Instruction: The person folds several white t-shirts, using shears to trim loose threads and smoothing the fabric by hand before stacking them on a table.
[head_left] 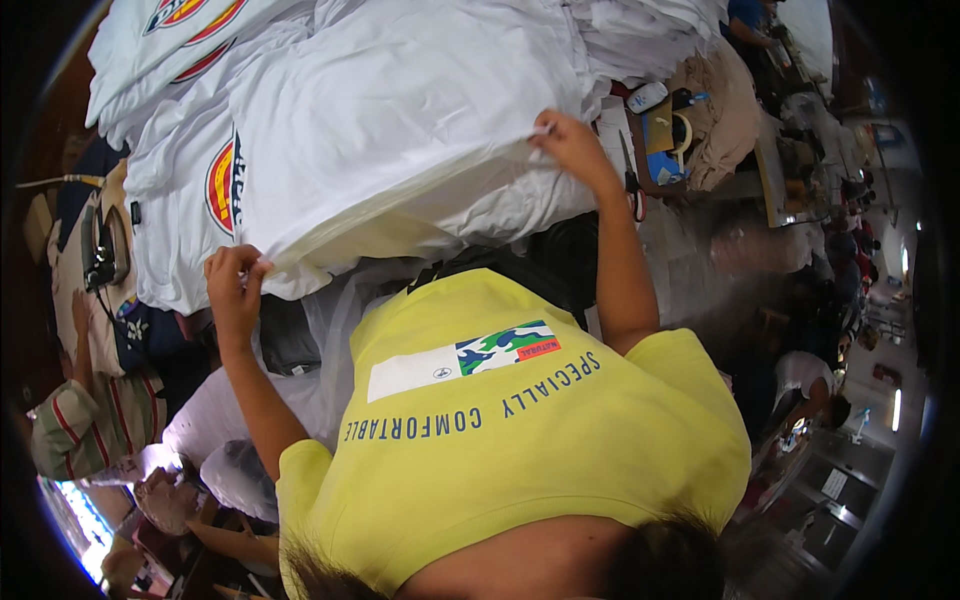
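Observation:
A white T-shirt is spread over a pile of white garments in front of me. My left hand pinches its near edge at the left corner, and my right hand pinches the same edge farther right and farther away. Between the two hands the edge is drawn fairly straight and lifted a little, with looser pale cloth hanging below it. To the left, a white shirt with a red, yellow and black print lies partly under the spread one.
More printed white shirts are heaped at the far left. Scissors with red handles, a tape roll and a white bottle lie beyond my right hand. An iron stands at the left, near a co-worker's striped clothing.

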